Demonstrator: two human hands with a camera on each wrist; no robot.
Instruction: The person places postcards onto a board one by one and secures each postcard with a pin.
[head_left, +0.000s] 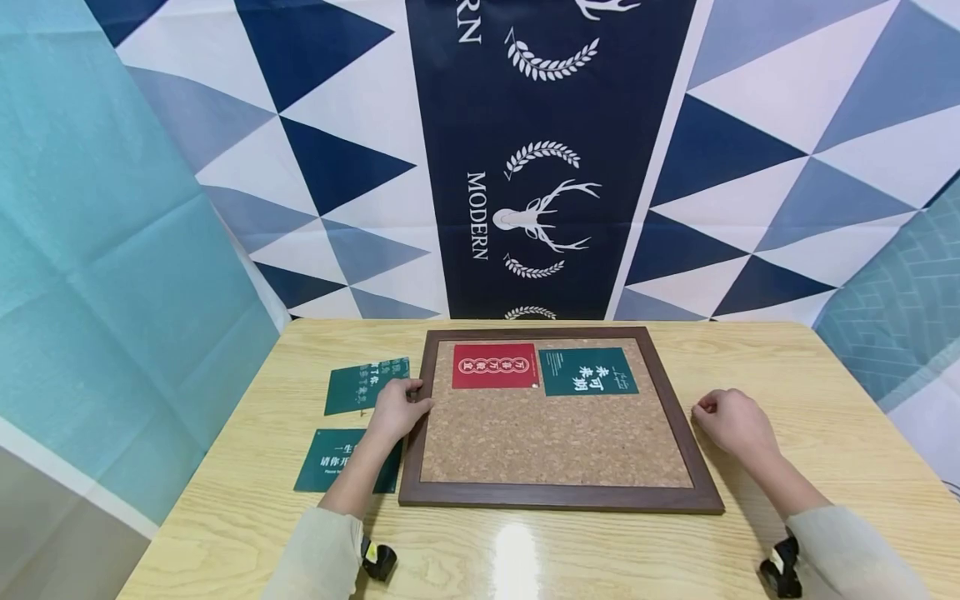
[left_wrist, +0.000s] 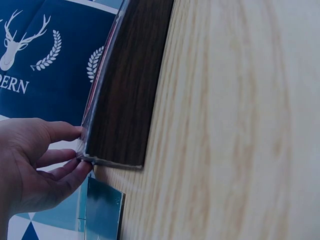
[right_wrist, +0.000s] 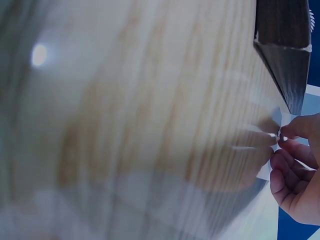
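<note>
A corkboard [head_left: 555, 437] in a brown wooden frame lies flat on the table. Along its far side are a red card [head_left: 495, 367] and a green card [head_left: 588, 372]. My left hand [head_left: 396, 408] grips the left side of the frame, thumb over the top and fingers against the outer side; the left wrist view has the fingertips at the frame's edge [left_wrist: 125, 100]. Off the right side rests my right hand [head_left: 738, 425] on the table, fingers loosely curled, thumb and index tips together. Nothing shows between them in the right wrist view.
Left of the board, two more green cards lie on the table: the farther one [head_left: 352, 387] and the nearer one [head_left: 322, 462], partly behind my left arm. A patterned cloth [head_left: 360, 100] hangs behind the wooden table [head_left: 600, 550].
</note>
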